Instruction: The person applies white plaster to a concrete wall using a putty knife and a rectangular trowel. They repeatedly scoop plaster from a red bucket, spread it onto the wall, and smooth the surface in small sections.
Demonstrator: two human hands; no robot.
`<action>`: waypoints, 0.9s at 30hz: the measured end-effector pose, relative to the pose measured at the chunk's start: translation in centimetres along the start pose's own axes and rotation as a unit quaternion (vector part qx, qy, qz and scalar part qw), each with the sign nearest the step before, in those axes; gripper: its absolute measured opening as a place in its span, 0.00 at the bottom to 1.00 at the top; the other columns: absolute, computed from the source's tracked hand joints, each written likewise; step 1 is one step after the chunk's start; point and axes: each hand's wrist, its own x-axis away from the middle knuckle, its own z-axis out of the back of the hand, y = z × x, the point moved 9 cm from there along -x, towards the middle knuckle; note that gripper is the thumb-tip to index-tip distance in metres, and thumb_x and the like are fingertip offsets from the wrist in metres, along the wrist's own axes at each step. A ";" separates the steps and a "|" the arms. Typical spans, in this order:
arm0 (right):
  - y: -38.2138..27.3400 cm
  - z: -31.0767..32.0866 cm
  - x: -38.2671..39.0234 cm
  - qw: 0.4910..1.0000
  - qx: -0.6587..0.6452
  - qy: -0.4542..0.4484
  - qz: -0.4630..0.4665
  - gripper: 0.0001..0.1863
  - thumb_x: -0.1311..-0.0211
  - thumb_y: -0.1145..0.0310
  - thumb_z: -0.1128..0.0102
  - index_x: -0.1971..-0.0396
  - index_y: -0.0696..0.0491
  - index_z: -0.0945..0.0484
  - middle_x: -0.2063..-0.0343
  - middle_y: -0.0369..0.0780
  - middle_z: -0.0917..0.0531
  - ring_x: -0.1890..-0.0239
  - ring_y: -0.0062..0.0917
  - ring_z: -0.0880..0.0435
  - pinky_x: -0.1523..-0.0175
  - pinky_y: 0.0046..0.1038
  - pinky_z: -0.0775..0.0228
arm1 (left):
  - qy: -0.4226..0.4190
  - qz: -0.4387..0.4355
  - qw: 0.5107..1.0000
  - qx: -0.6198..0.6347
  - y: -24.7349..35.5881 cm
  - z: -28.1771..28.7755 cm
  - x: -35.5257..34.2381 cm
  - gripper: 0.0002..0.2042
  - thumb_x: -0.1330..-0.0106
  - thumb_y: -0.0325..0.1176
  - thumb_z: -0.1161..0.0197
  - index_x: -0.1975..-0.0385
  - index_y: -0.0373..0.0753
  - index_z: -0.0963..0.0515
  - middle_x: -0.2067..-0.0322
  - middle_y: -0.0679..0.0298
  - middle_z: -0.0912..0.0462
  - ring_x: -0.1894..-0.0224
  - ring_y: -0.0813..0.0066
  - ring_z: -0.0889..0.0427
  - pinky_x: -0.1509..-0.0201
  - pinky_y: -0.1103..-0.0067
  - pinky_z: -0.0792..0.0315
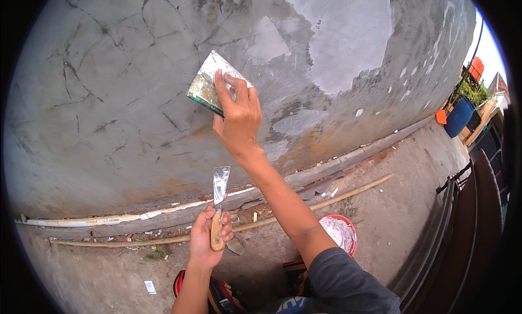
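Note:
My right hand (239, 117) is raised to the grey wall (136, 107), its fingers pressed over the back of a wide, flat spreader blade (205, 85). White filler smears the blade, and a dark green strip runs along its lower edge. Lower down, my left hand (209, 235) grips the wooden handle of a putty knife (219, 186), blade upward and coated with white filler. A large pale patch of filler (348, 42) covers the wall to the right of the spreader. Thin dark cracks mark the wall on the left.
A red-rimmed bucket (353, 235) with white filler stands by my right elbow. A long wooden pole (304, 209) and a white pipe (109, 219) lie along the wall's foot. Dark curved panels (462, 232) stand at right; beyond is a blue barrel (460, 117).

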 end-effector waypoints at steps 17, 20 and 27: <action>5.6 3.8 -1.5 0.980 0.094 0.011 0.176 0.34 0.62 0.87 0.42 0.51 0.41 0.16 0.55 0.32 0.15 0.56 0.31 0.15 0.53 0.32 0.21 | 0.002 0.000 1.000 -0.025 0.2 0.4 0.1 0.20 0.30 0.39 0.53 0.41 0.42 0.32 0.72 0.68 0.30 0.78 0.81 0.35 0.73 0.81 0.37; 5.4 3.7 1.4 0.979 0.076 -0.064 0.178 0.36 0.64 0.88 0.45 0.51 0.40 0.15 0.54 0.32 0.14 0.56 0.31 0.15 0.52 0.31 0.21 | 0.005 0.003 1.000 -0.028 0.0 0.1 0.2 0.20 0.30 0.39 0.53 0.41 0.42 0.32 0.72 0.68 0.30 0.78 0.81 0.35 0.73 0.81 0.37; 5.1 7.8 -9.0 0.983 0.101 0.073 0.132 0.35 0.62 0.86 0.41 0.50 0.39 0.17 0.57 0.30 0.15 0.60 0.26 0.18 0.60 0.28 0.23 | 0.002 -0.011 1.000 -0.026 0.4 -0.1 0.6 0.20 0.31 0.39 0.53 0.41 0.42 0.32 0.71 0.68 0.30 0.78 0.81 0.35 0.74 0.82 0.37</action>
